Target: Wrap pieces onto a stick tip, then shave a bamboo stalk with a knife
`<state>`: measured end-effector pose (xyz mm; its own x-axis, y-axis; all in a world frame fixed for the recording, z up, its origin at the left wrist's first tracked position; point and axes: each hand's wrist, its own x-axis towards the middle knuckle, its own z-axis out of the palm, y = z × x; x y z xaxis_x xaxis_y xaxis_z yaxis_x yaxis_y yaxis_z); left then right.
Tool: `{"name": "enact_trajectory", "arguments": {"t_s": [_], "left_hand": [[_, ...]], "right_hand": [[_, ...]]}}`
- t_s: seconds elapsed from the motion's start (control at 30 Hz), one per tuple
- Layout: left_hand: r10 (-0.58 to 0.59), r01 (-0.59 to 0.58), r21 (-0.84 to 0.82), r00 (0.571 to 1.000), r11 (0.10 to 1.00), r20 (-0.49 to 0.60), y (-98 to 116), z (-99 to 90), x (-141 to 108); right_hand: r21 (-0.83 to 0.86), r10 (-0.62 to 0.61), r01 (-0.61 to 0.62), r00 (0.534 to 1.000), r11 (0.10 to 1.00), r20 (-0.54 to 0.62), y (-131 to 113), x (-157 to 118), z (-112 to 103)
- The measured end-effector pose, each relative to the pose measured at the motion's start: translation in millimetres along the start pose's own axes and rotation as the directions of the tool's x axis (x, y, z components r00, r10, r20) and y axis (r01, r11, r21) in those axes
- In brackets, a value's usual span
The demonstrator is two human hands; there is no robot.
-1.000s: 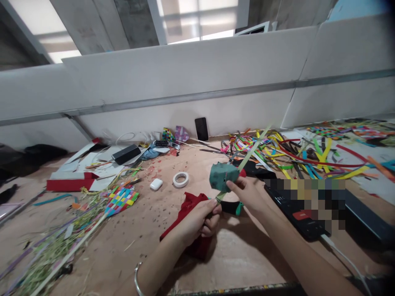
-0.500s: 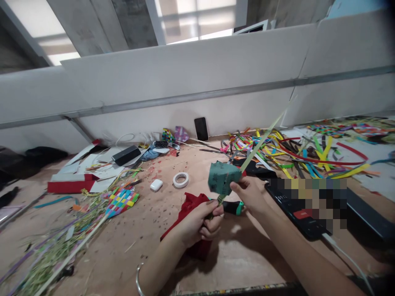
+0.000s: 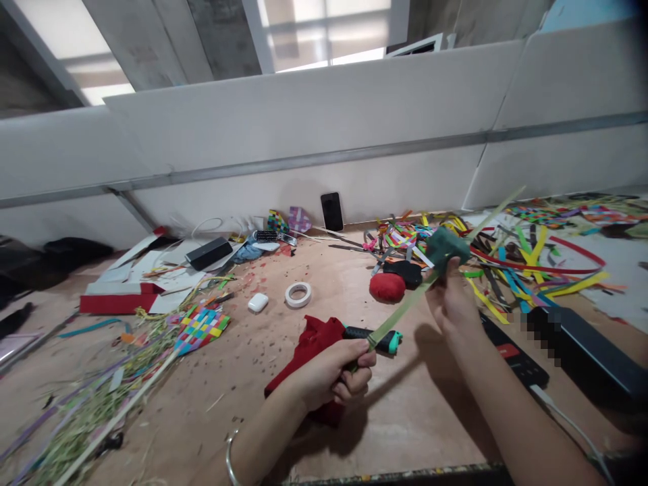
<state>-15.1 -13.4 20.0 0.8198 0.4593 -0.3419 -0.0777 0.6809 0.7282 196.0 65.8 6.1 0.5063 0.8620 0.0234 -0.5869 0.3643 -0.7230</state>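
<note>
My left hand (image 3: 352, 368) is closed on the lower end of a pale green strip (image 3: 402, 312), above the table's middle. The strip slants up to the right. Farther along it, my right hand (image 3: 453, 293) pinches a dark green piece (image 3: 445, 248) wrapped round the strip, whose far end sticks out beyond. Below and behind my left hand lie a red cloth (image 3: 316, 337) and a black tool with green ends (image 3: 387, 341). A red oval pad (image 3: 387, 287) rests left of my right hand, beside a black object (image 3: 405, 272).
A white tape roll (image 3: 298, 295) and white case (image 3: 258, 302) lie left of centre. A woven piece (image 3: 202, 327) and shavings (image 3: 86, 418) cover the left. Coloured strips (image 3: 536, 260), a phone (image 3: 521, 358) and a black box (image 3: 597, 358) are at right.
My right hand has moved up and right along the strip with the dark green piece, away from my left hand. The red pad now shows. My left hand has barely moved.
</note>
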Motion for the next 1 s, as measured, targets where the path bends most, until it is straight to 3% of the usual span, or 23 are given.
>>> {"name": "enact_trajectory", "arguments": {"t_s": [0.13, 0.33, 0.5, 0.67, 0.87, 1.0], "left_hand": [[-0.017, 0.017, 0.001, 1.000, 1.000, -0.012, 0.0, 0.3, -0.6], [0.057, -0.058, -0.034, 0.998, 0.998, -0.023, -0.3, -5.1, -0.2], [0.115, -0.113, -0.076, 0.993, 0.991, 0.015, 2.1, -8.5, -1.7], [0.118, -0.113, -0.092, 0.992, 0.989, 0.049, 2.7, -8.7, -2.2], [0.173, -0.164, -0.134, 0.983, 0.977, 0.058, 3.4, -7.9, -0.2], [0.185, -0.177, -0.138, 0.981, 0.975, 0.050, 3.3, -5.7, 1.0]], "right_hand": [[-0.002, -0.009, 0.009, 1.000, 1.000, -0.016, -3.4, 6.1, -3.6], [-0.141, 0.057, -0.035, 0.986, 0.989, 0.156, 15.2, -12.9, 3.7], [-0.390, 0.205, -0.052, 0.909, 0.919, 0.362, 32.2, -27.4, 0.3], [-0.442, 0.264, -0.074, 0.883, 0.894, 0.387, 26.0, -35.2, 1.2], [-0.587, 0.442, -0.076, 0.737, 0.806, 0.511, 17.1, -54.5, 14.2], [-0.557, 0.407, -0.074, 0.763, 0.827, 0.503, 15.2, -55.6, 17.7]]}}
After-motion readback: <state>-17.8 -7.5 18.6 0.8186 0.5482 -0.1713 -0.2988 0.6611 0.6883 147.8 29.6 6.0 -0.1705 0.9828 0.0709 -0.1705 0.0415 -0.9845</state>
